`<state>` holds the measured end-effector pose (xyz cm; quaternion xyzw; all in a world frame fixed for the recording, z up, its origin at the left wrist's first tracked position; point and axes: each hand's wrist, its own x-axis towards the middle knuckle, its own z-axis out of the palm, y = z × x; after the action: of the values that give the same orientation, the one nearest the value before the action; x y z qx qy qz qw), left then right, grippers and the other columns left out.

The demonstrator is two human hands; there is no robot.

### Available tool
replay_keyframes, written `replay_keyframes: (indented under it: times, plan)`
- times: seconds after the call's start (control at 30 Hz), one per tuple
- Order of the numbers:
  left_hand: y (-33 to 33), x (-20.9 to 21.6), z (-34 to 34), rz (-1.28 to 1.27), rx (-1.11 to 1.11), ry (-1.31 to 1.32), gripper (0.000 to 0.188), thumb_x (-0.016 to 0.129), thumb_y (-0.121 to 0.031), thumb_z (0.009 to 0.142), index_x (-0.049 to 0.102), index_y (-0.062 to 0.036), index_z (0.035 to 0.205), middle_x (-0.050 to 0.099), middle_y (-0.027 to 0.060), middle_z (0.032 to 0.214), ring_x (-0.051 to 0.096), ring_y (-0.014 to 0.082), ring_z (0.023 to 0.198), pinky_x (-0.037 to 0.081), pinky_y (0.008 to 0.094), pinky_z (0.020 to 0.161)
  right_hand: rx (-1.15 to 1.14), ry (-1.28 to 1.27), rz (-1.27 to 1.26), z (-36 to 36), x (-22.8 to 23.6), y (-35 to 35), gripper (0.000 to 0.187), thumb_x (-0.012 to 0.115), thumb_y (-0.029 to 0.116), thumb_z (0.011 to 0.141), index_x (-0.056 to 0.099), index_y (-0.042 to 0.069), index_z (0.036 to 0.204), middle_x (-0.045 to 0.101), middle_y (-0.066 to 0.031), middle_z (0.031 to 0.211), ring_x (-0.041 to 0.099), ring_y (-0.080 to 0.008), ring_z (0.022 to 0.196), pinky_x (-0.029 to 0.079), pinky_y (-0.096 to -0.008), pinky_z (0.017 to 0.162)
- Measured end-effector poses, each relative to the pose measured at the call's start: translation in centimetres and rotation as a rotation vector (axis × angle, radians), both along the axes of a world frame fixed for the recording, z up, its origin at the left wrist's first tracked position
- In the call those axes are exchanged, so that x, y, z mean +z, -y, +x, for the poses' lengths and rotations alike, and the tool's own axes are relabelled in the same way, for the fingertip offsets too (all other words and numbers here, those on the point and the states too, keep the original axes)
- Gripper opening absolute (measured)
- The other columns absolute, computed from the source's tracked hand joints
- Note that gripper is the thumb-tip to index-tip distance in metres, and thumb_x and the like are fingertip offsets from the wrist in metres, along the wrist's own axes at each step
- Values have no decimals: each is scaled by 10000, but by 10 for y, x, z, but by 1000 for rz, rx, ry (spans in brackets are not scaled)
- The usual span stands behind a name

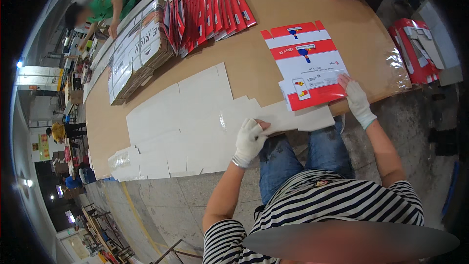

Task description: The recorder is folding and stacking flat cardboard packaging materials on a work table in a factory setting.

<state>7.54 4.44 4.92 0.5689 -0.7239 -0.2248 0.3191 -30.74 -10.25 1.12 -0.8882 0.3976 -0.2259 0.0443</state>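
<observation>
A flattened red and white carton (312, 76) with blue pictures lies on the table near its front edge, in front of me. My right hand (359, 101), in a white glove with bare fingertips, lies against its right side with fingers stretched out. White cardboard sheets (195, 112) spread to the left, partly under the carton and reaching over the table's edge. My left hand (250, 143), gloved the same way, has its fingers bent at the near edge of the sheets, the thumb pointing right. Its underside is hidden.
A strapped bundle of flat cardboard (134, 61) stands at the back left of the brown table (273, 0). Beside it, several folded red cartons (210, 17) lean in a row. More red packaging (415, 51) is at the right. A person in green (100, 10) works at the far left.
</observation>
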Motion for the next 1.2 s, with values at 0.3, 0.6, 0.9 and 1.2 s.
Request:
replay_keyframes:
  times: [0.3, 0.6, 0.9, 1.2]
  plan:
    - [38, -33, -37, -7, 275, 519, 582, 665, -338, 791, 532, -78, 1294, 500, 124, 1285, 417, 343, 1238, 305, 553, 1010, 4, -87, 25, 10, 21, -24, 679, 573, 42, 705, 491, 112, 1375, 457, -121, 1432, 417, -303, 1332, 292, -467, 1118]
    - [7, 25, -30, 114, -104, 589, 996, 635, -610, 748, 287, 2, 1453, 254, 158, 1534, 124, 343, 1454, 58, 648, 1113, 305, -206, 158, 87, 28, -48, 573, 647, 320, 813, 519, 123, 1335, 443, -68, 1453, 356, -294, 1375, 191, -540, 1141]
    - [-15, 18, 10, -7, 393, 248, 1021, 777, -54, 668, 182, -87, 1497, 328, 144, 1500, 345, 317, 1358, 209, 518, 1137, 217, -246, 151, 54, 25, -62, 564, 620, 348, 848, 493, 165, 1366, 427, -58, 1466, 340, -270, 1386, 186, -542, 1139]
    - [19, -35, -57, 35, 660, -976, 606, 694, -134, 872, 355, 18, 1350, 515, 127, 1259, 505, 227, 1152, 408, 357, 990, 216, -138, 176, 58, 25, -62, 542, 657, 273, 804, 550, 114, 1312, 476, -83, 1425, 374, -294, 1366, 215, -534, 1131]
